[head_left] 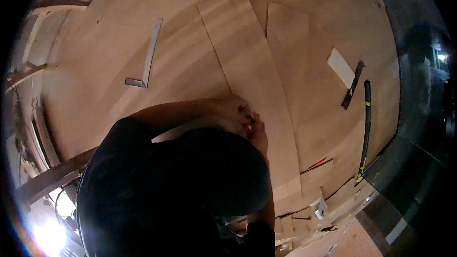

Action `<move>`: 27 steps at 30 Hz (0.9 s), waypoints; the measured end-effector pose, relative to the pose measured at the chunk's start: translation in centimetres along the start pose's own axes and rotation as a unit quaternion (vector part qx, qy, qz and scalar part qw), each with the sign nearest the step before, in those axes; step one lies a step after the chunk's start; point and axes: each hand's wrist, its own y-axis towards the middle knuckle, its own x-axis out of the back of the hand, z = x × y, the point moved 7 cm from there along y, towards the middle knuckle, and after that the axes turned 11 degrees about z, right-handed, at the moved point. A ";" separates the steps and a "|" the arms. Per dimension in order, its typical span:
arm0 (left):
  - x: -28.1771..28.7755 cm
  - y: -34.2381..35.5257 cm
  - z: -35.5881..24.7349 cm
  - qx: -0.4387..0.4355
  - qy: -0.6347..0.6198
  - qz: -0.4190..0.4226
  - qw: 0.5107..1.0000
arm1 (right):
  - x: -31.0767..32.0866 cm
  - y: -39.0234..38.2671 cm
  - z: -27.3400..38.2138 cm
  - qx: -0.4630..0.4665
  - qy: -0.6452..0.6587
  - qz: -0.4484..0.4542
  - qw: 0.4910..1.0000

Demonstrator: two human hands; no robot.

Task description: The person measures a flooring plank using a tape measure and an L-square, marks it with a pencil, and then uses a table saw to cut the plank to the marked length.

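My left hand (234, 110) reaches across from the left, its fingers bent and closed, over a long light-brown board (238, 33). Right beside it is my right hand (258, 132), also closed, its fingertips meeting the left's. A small red and dark object (249, 124) shows between the two hands; its kind cannot be made out, nor which hand grips it. The board runs from the far middle down under both hands. A dark rounded shape and dark clothing cover the area just below them.
A metal try square (150, 57) lies at the left on a large wooden sheet (109, 43). Rightward are another board (288, 33), a pale block (341, 68), a dark bar (352, 85) and a black strip with yellow bands (366, 123). Scraps (319, 207) litter the lower right.
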 end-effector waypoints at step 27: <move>23.8 -2.6 15.7 -0.208 -0.204 -0.465 0.836 | 2.6 -8.0 -13.8 -0.072 -0.266 0.080 0.958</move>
